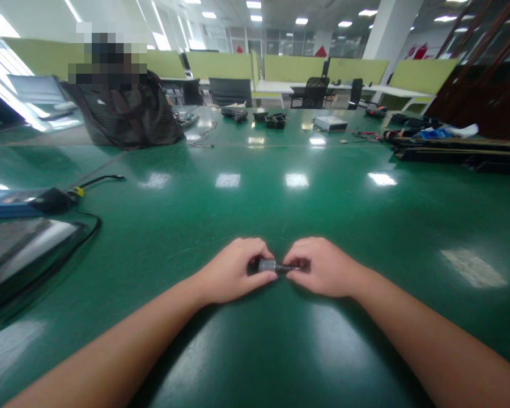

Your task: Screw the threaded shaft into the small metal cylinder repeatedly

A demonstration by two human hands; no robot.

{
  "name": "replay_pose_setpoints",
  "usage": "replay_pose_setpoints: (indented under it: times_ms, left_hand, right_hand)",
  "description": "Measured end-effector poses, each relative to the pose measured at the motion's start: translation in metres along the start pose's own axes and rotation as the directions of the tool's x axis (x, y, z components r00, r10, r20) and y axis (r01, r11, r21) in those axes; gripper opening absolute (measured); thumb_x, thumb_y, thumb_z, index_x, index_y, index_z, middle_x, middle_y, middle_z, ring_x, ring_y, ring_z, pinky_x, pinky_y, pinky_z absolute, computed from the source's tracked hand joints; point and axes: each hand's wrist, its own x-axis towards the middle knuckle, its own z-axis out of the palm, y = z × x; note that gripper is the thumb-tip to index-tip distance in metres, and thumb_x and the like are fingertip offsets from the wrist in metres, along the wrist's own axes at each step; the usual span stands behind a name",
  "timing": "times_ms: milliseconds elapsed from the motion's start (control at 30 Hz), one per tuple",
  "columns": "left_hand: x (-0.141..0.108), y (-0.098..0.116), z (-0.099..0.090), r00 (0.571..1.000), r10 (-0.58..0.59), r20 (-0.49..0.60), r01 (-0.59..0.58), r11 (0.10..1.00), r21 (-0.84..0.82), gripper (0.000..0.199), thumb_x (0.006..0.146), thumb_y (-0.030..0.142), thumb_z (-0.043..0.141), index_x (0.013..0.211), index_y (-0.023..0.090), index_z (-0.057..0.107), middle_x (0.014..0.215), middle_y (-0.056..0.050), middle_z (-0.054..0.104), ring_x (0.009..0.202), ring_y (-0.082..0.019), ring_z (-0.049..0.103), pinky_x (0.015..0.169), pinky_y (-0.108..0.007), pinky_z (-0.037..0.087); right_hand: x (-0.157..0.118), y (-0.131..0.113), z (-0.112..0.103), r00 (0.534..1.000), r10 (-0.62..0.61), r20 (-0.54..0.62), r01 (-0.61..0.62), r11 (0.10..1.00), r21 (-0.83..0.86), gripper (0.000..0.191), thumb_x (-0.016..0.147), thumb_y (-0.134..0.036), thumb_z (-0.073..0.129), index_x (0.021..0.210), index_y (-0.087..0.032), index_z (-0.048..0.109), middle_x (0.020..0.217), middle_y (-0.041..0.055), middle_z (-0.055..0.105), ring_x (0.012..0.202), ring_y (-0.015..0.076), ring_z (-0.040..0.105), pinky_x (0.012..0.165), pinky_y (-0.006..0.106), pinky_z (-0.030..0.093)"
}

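A small grey-and-black cylinder (267, 266) with a thin, dark, ridged shaft lies level between my two hands, close above or on the green tabletop (255, 215); whether it touches the surface I cannot tell. My left hand (237, 270) is closed around the thicker body, thumb on the near side and fingers on the far side. From the right, my right hand (321, 267) pinches the thin shaft (289, 268) between thumb and fingertips. The shaft's far end is partly hidden inside the right hand, and blur keeps the exact kind of item unclear.
At the left lie a blue-edged case (8, 205), a flat silver-and-black item (29, 249) and a black cable (94, 226). A dark woven bag (125, 116) stands back left. Farther off are a white box (330, 123) and a stack of dark pieces (459, 152).
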Motion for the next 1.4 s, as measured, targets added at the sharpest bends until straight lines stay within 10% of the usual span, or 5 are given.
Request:
replay_pose_setpoints:
  times_ms: [1400]
  left_hand:
    - [-0.002, -0.002, 0.000, 1.000, -0.009, -0.001, 0.009, 1.000, -0.025, 0.021, 0.088, 0.039, 0.070, 0.095, 0.020, 0.067, 0.085, 0.000, 0.065, 0.075, -0.016, 0.059, 0.071, -0.028, 0.042]
  right_hand:
    - [-0.005, 0.006, -0.015, 0.994, 0.094, 0.059, -0.095, 0.995, 0.005, 0.007, 0.076, -0.016, 0.073, 0.083, -0.019, 0.075, 0.077, -0.0005, 0.066, 0.067, 0.0111, 0.057, 0.063, 0.024, 0.043]
